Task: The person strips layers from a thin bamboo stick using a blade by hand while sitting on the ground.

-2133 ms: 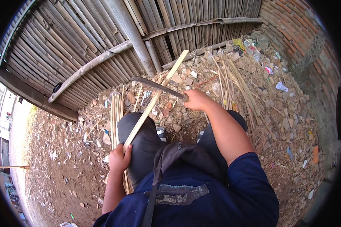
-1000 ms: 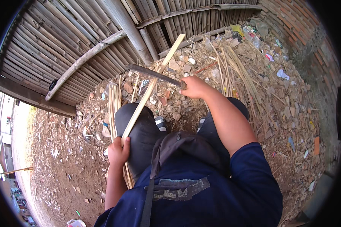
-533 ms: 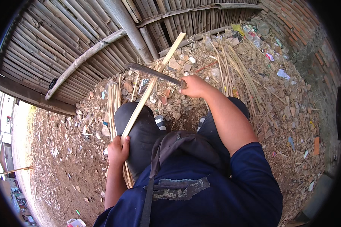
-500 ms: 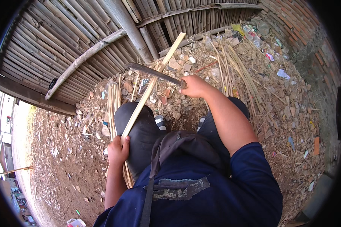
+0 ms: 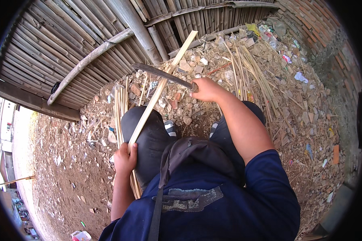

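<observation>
Shift: the right grip, curved knife and far end of the pale strip sit slightly nearer the bamboo wall than half a second ago.
Around: a strip bundle beside the left knee, loose strips to the right, rubble below — the knife itself crosses the strip.
Pale strip: above the left knee, long axis slanting forward and right, far end toward the wall.
Left grip: closed around the strip's near part.
Right grip: clenched on the knife's handle.

The left fingers grip a pale strip, the right fingers a dark blade crossing it.
</observation>
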`<state>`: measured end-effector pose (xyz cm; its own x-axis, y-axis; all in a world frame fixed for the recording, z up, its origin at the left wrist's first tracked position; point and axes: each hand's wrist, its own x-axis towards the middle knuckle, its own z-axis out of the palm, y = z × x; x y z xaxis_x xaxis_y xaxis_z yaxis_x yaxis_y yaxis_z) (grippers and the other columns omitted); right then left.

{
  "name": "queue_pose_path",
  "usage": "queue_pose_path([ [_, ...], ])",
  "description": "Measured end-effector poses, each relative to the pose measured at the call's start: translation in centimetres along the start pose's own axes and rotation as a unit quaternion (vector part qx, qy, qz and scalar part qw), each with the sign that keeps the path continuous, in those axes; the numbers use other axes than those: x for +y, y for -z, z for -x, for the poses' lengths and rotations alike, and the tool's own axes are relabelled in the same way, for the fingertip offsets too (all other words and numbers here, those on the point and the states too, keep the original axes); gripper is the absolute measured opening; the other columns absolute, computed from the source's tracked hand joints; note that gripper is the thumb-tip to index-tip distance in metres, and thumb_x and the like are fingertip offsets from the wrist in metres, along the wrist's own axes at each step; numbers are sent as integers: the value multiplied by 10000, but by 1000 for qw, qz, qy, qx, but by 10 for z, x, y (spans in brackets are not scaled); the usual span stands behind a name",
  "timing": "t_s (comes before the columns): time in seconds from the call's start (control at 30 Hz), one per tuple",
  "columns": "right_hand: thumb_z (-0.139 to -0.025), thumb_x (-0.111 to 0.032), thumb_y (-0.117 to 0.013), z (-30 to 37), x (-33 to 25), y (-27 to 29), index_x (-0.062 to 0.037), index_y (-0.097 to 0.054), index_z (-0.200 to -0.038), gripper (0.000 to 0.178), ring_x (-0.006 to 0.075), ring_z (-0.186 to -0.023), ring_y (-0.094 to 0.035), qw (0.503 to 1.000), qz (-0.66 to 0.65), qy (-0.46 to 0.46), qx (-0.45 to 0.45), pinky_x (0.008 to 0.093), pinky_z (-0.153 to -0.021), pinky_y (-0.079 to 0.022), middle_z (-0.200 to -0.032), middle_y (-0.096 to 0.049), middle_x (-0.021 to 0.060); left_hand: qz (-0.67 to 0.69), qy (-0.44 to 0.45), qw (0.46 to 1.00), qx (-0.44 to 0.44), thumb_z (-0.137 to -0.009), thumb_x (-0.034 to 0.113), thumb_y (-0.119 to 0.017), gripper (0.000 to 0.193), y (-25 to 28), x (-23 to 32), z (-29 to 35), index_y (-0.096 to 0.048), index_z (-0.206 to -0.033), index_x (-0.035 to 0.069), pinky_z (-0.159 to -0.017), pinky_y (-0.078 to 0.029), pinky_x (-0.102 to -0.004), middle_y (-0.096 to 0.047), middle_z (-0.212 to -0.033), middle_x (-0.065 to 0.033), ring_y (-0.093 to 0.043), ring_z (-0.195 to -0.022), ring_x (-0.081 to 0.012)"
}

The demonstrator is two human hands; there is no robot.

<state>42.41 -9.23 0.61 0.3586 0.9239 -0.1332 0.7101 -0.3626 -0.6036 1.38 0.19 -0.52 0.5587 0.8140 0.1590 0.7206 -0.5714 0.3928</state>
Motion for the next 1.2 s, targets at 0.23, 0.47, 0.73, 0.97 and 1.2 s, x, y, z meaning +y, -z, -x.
queue_pose_path([
  [0.23,-816,-271,-766,-1,5,-2,-23,-680,-1133,412,359,-948,-691,1000,-2,19,-4,440,-857,-529,-983,-714,214,-5,-8,1000,4,-955,384,-660,461,-3,-3,-1,-496,-708,31,-535,-461,-515,-584,-602,-224,-610,-572,-449],
  [0.47,-820,-288,-779,-2,3,-1,-21,-673,-1169,452,336,-910,-698,999,-11,-2,-31,427,-836,-528,-935,-715,196,-9,-3,1000,-2,-963,397,-645,472,-5,-7,-1,-487,-707,33,-540,-459,-518,-576,-604,-220,-609,-578,-445],
  [0.73,-814,-291,-786,-2,6,-5,-26,-666,-1199,482,339,-934,-698,1000,0,23,-10,425,-851,-528,-960,-716,197,-3,-1,1000,-7,-966,401,-646,481,-5,-7,-1,-480,-709,30,-537,-452,-505,-561,-592,-211,-591,-561,-438],
  [0.97,-814,-281,-786,-3,6,-5,-27,-668,-1184,465,338,-940,-698,1000,-4,24,-10,423,-847,-529,-968,-718,196,-6,-2,1000,-1,-963,398,-651,482,-6,-7,-1,-478,-707,28,-538,-450,-505,-565,-597,-212,-592,-562,-436],
  [1.2,-822,-277,-778,0,1,-1,-22,-665,-1169,445,332,-934,-699,1000,-11,6,-28,418,-844,-532,-966,-718,192,-6,0,1000,1,-960,405,-652,480,-6,-7,-1,-487,-714,26,-547,-450,-507,-575,-611,-211,-596,-580,-436],
])
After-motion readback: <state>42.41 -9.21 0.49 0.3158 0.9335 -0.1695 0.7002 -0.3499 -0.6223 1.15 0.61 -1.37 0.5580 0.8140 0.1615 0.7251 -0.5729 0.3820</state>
